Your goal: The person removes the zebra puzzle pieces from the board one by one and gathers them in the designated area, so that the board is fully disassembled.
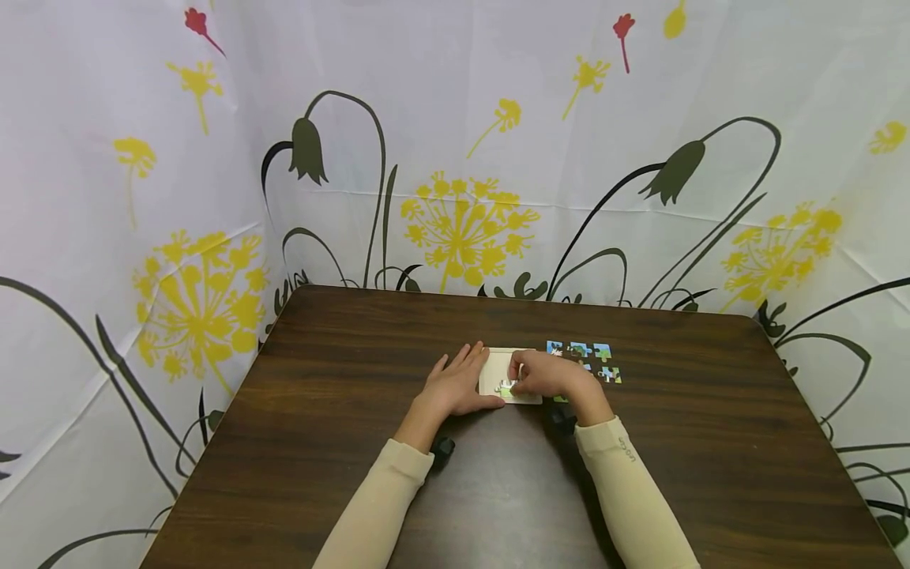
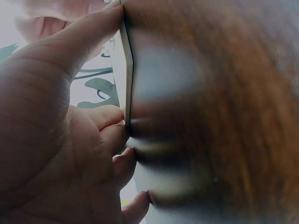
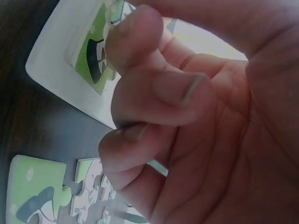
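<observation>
A shallow pale wooden puzzle tray (image 1: 500,362) lies on the table. My left hand (image 1: 457,389) rests flat at its left side, fingers spread, with the thumb along the near edge; the left wrist view shows the fingertips at the tray's rim (image 2: 122,74). Over the tray's right half, my right hand (image 1: 546,374) has curled fingers and pinches a small jigsaw piece (image 3: 117,13), mostly hidden behind the fingertips. Beside it, a green piece with a dark shape (image 3: 91,60) sits in the tray's near corner.
Several loose jigsaw pieces (image 1: 602,352) lie right of the tray, some hidden by my right hand. One green piece (image 3: 38,184) is close to the tray in the right wrist view. A flower-printed curtain (image 1: 441,95) hangs behind the dark wooden table (image 1: 341,348).
</observation>
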A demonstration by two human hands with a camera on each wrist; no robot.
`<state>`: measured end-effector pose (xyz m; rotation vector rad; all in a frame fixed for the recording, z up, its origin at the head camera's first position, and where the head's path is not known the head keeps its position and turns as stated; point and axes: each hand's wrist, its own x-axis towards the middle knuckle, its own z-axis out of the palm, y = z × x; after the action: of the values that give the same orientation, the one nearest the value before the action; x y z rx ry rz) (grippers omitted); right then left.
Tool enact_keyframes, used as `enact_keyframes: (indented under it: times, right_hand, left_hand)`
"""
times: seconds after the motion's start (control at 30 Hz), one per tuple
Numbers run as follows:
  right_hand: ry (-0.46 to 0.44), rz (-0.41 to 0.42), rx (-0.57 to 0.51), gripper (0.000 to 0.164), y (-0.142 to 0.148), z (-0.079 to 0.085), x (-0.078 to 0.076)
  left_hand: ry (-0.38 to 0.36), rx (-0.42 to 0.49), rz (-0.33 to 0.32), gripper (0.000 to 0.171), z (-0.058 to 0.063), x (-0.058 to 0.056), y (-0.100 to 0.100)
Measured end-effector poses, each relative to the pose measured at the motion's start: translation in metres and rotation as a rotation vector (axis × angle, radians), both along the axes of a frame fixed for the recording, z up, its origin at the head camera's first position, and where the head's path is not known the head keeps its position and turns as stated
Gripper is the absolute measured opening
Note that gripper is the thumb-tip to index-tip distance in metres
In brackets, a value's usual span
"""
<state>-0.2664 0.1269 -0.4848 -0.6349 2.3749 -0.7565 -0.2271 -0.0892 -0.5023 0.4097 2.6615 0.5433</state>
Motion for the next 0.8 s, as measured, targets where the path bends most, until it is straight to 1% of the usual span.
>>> enact_keyframes:
  times: [0.07, 0.23, 0.4, 0.5, 0.63, 0.8]
  right_hand:
    - [0.014, 0.017, -0.027, 0.007, 0.001, 0.0, -0.001]
    - [0.023, 0.04, -0.103, 0.012, 0.014, 0.006, -0.003]
    - [0.019, -0.01, -0.149, 0.01, 0.037, 0.015, -0.006]
    - [-0.001, -0.047, -0.152, 0.011, 0.056, 0.019, -0.007]
    - [-0.025, -0.081, -0.118, 0.013, 0.083, 0.023, -0.006]
    - [-0.066, -0.098, -0.12, 0.014, 0.113, 0.022, -0.006]
  left_hand:
    - [0.001, 0.005, -0.001, 0.103, 0.0, 0.001, 0.0]
    - [0.014, 0.009, -0.006, 0.103, -0.001, 0.002, 0.0]
    - [0.028, 0.0, -0.004, 0.103, 0.0, 0.002, 0.0]
    - [0.032, -0.006, -0.004, 0.103, 0.001, 0.002, 0.0]
    - [0.035, -0.014, -0.009, 0.104, 0.001, 0.001, 0.0]
    - [0.038, -0.003, -0.009, 0.105, 0.001, 0.001, 0.0]
